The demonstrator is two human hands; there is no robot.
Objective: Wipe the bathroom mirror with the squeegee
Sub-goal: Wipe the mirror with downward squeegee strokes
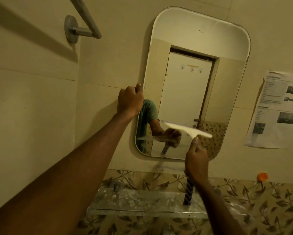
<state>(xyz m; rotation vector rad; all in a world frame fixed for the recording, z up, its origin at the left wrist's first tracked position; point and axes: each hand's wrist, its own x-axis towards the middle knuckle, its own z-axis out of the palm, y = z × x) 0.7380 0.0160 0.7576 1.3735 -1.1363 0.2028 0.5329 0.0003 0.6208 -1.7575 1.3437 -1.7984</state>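
Here the right hand [197,160] grips the squeegee [188,129], the left hand [130,100] clasping the mirror [193,31] edge.

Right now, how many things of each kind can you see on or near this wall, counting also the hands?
Mirror: 1
Squeegee: 1
Hands: 2, left hand gripping the mirror edge, right hand holding the squeegee
Towel bar: 1
Shelf: 1
Printed paper: 1
Small orange thing: 1
Total: 8
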